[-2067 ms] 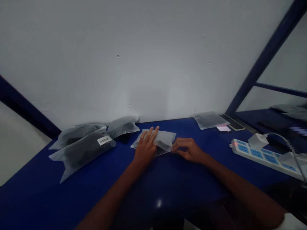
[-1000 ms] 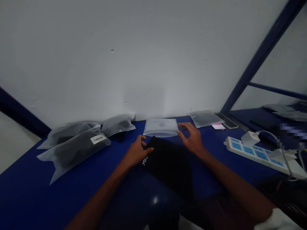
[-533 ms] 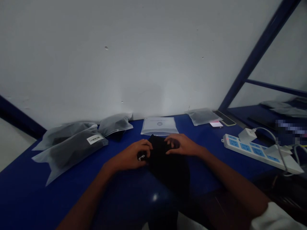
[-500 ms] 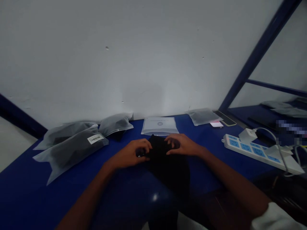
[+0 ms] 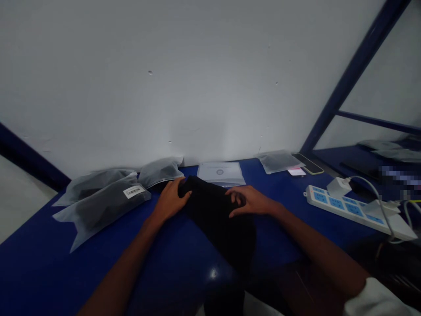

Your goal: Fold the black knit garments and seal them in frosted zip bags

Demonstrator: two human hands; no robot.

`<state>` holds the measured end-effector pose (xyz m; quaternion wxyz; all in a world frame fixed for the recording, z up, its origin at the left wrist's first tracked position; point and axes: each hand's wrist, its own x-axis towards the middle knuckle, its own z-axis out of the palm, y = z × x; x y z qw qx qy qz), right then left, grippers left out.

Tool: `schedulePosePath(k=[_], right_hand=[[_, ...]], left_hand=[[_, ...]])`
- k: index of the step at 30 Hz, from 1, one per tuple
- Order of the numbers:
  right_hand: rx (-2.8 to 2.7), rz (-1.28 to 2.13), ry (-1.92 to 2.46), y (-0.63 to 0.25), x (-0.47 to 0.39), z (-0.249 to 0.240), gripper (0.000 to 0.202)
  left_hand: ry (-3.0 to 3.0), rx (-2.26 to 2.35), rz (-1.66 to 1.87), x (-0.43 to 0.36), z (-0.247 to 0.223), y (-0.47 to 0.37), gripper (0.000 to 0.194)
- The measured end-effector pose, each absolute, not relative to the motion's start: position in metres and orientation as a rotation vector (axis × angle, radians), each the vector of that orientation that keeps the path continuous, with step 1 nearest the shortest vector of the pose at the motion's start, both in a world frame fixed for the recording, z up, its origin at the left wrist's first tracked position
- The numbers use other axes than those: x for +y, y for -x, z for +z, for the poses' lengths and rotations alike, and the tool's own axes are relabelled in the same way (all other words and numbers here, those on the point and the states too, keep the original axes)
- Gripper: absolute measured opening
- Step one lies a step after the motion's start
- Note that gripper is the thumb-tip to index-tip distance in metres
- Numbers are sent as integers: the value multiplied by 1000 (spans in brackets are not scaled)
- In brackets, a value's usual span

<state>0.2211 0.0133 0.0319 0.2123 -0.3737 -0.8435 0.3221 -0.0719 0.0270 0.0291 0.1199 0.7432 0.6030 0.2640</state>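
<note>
A long piece of black cloth (image 5: pixel 217 210) lies on the blue table, running from the upper left down toward the table's front edge. My left hand (image 5: pixel 171 199) grips its far left end, thumb on top and fingers curled over the far side. At the cloth's right edge is my right hand (image 5: pixel 248 201), its fingers bent and its thumb stretched along the fabric, with some of the cloth between them. The cloth is too dark to tell what garment or cover it is. Behind it lies a flat clear plastic bag (image 5: pixel 219 172) with a printed round mark.
Frosted bags with dark contents lie at left, one labelled bag (image 5: pixel 108 206) in front and a smaller bag (image 5: pixel 161 170) behind. At the back right are another frosted bag (image 5: pixel 278 161) and a phone (image 5: pixel 309 163). A white power strip (image 5: pixel 348 208) with plugs sits at right.
My left hand has moved left and slightly away from me, drawing the far end of the black cloth out wider. My right hand stays nearly in place on the cloth.
</note>
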Motion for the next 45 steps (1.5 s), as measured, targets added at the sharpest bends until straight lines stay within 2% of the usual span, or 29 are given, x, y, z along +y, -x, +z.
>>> schedulePosePath(k=[4, 7, 11, 14, 18, 21, 26, 29, 33, 36, 39, 45], right_hand=[[-2354, 627, 1195, -218, 11, 30, 65], [-2334, 449, 1293, -220, 13, 27, 64], [-2241, 357, 1337, -229, 19, 28, 46], [-2183, 494, 1276, -239, 23, 37, 37], [-2240, 858, 1259, -256, 25, 50, 43], [-2280, 986, 1332, -273, 26, 56, 45], [-2371, 1190, 1380, -294, 28, 57, 41], [-2403, 1283, 1409, -295, 29, 56, 29], [-2419, 1010, 1348, -291, 32, 51, 16], [-2306, 753, 1336, -290, 37, 45, 16], [-2253, 665, 1414, -288, 40, 40, 10], [-2158, 640, 1537, -280, 38, 38, 9]], left_hand=[[-2112, 1806, 554, 27, 34, 80, 69], [-2210, 1599, 475, 25, 40, 84, 64], [-2389, 1354, 595, 20, 46, 79, 54], [-2439, 1307, 597, 17, 48, 73, 46], [-2323, 1386, 405, 18, 48, 72, 36], [-2261, 1419, 349, 19, 47, 75, 28], [-2352, 1315, 574, 19, 45, 76, 44], [-2370, 1255, 538, 21, 41, 75, 35], [-2329, 1354, 522, 24, 37, 76, 32], [-2334, 1423, 516, 25, 37, 77, 26], [-2275, 1545, 530, 25, 38, 79, 23], [-2039, 1667, 473, 23, 44, 83, 52]])
